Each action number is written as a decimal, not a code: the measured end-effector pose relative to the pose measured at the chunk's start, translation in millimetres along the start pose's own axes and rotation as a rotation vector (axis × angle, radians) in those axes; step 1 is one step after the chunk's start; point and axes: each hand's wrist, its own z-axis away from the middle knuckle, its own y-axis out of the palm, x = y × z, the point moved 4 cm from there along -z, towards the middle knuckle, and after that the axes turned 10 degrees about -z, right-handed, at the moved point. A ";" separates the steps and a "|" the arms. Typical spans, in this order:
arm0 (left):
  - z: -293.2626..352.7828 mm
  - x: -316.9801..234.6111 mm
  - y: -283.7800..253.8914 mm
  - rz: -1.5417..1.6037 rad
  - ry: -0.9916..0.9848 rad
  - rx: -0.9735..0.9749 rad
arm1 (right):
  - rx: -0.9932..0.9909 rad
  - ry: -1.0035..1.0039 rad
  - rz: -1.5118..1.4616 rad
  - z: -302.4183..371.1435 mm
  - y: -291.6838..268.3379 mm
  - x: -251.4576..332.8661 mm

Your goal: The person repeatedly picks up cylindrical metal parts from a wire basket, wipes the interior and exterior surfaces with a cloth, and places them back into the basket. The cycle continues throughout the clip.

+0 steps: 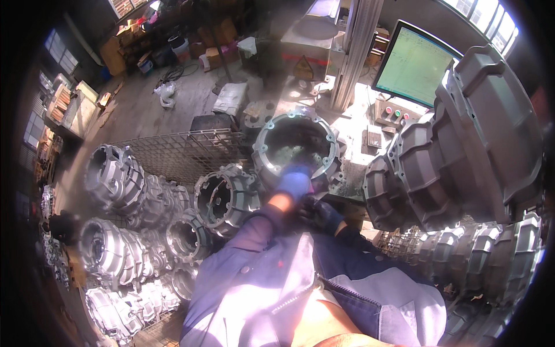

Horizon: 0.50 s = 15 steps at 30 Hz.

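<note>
A round grey metal casting, like a gearbox housing, stands on the bench in front of me with its wide opening upward. Bolt holes run around its pale rim. My left hand, in a blue glove, reaches over the near rim into the opening. Blur and the dark interior hide its fingers. Close to the casting's near side is my right hand in a dark glove. Its fingers are in shadow, so I cannot make out whether they grip anything.
More castings are piled at the left beside a wire mesh cage. Large stacked housings rise close on the right. Behind the bench stand a metal post, a monitor and a control box with coloured buttons.
</note>
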 end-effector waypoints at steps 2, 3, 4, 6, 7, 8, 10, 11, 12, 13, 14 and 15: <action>2.6 -3.5 -3.9 -0.006 -0.021 -0.062 | -0.101 0.116 -0.361 0.3 5.3 -5.2; 4.4 -5.9 -6.9 -0.022 -0.027 -0.096 | -0.122 0.093 -0.327 -0.5 6.5 -5.3; 6.0 -8.5 -10.7 -0.024 -0.020 -0.137 | -0.131 0.083 -0.290 -1.2 7.4 -5.3; 6.3 -9.2 -13.7 -0.015 -0.042 -0.061 | -0.107 0.099 -0.312 -2.9 11.6 -4.9; 6.0 -8.8 -15.6 -0.001 -0.051 -0.042 | -0.207 0.133 -0.341 -1.7 10.6 -5.7; 5.4 -8.0 -15.5 0.011 -0.060 0.015 | -0.154 0.112 -0.303 -1.9 15.6 -2.9; 4.8 -5.3 -14.3 0.037 -0.088 0.096 | -0.278 0.107 -0.260 1.7 17.6 -0.6; 4.3 -4.3 -14.5 0.045 -0.099 0.089 | -0.289 0.108 -0.291 3.3 19.0 -0.4; 4.4 -3.5 -14.2 0.052 -0.110 0.081 | -0.302 0.107 -0.322 3.3 18.0 -1.4; 4.5 -3.4 -12.8 0.056 -0.111 0.091 | -0.229 0.107 -0.374 2.1 17.5 -3.0; 4.9 -3.4 -12.1 0.057 -0.119 0.087 | -0.187 0.067 -0.231 0.1 12.2 -3.6; 5.6 -4.3 -11.1 0.057 -0.119 0.099 | -0.060 0.029 -0.107 -3.2 7.0 -5.3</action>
